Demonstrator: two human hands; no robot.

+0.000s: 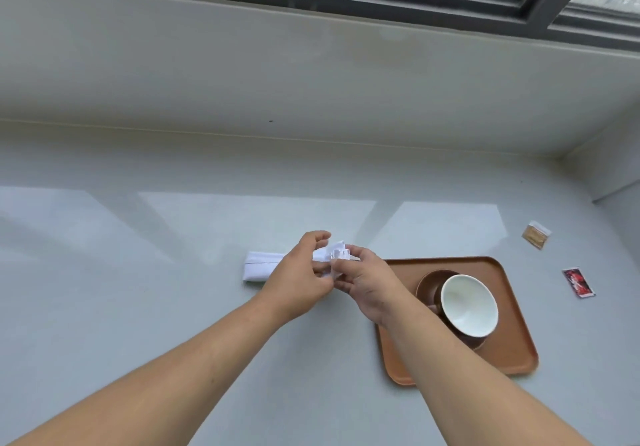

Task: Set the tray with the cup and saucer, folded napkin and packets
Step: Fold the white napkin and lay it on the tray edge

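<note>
- My left hand (298, 272) and right hand (363, 279) meet over the worktop (138, 307), just left of the tray (512, 352).
- Both sets of fingers are pinched narrow on the near end of the white napkin (263, 265); I'm working a crumpled bit of it between them, so I judge the fold is not finished.
- The napkin's long axis runs left to right. Its tidy folded end lies on the worktop, stretching away to the left of my left hand; the bunched end sits between my fingertips, close to the tray's left edge.
- The tray is to the right of the napkin, so my right hand is nearer to it and seems the natural one to carry the napkin across.
- The cup (469, 305) already stands on its saucer (427, 286) on the tray, leaving bare tray along the edges.
- Two packets wait on the worktop beyond the tray's right side: a brown packet (536, 235) farther back, a red packet (579, 283) nearer, well apart from my hands.
</note>
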